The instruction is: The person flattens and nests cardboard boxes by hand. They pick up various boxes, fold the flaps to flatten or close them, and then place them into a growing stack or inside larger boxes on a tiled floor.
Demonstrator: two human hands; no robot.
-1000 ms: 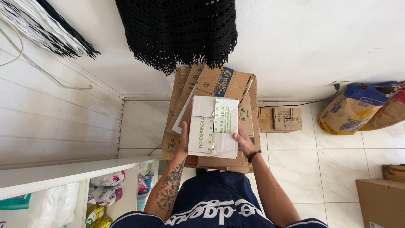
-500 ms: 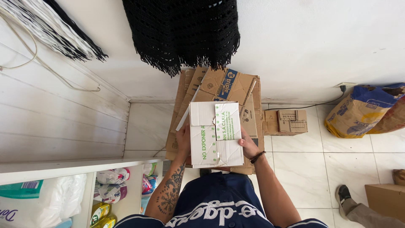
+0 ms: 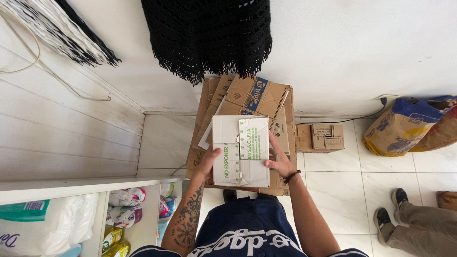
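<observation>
Against the white wall ahead, a stack of flattened brown cardboard boxes [image 3: 257, 102] stands on end on the pale tiled floor [image 3: 342, 185]. Held in front of that stack is a white folded carton with green print and a paler label panel [image 3: 240, 151], roughly upright in the head view. The left hand [image 3: 209, 161] grips the carton's left edge, thumb on the front face and fingers hidden behind it. The right hand [image 3: 278, 159] grips the right edge, fingers curled round the side and a dark band at the wrist. Both hands are closed on the carton; its lower edge sits just above the person's dark blue shirt with white lettering [image 3: 243, 233]. The left forearm bears a dark tattoo.

Above the stack hangs a black fringed knitted fabric [image 3: 209, 35]; a second striped black-and-white fringed cloth [image 3: 57, 33] hangs upper left. Right of the stack, a small brown cardboard box [image 3: 326, 137] sits on the floor at the wall, and further right a torn brown paper sack with blue and yellow print [image 3: 404, 126]. At lower left, a white shelf unit [image 3: 85, 185] holds packaged goods and yellow-green bottles [image 3: 113, 240]. At lower right, another person's legs in tan trousers and dark shoes [image 3: 409, 221] are on the tiles, well apart from the carton.
</observation>
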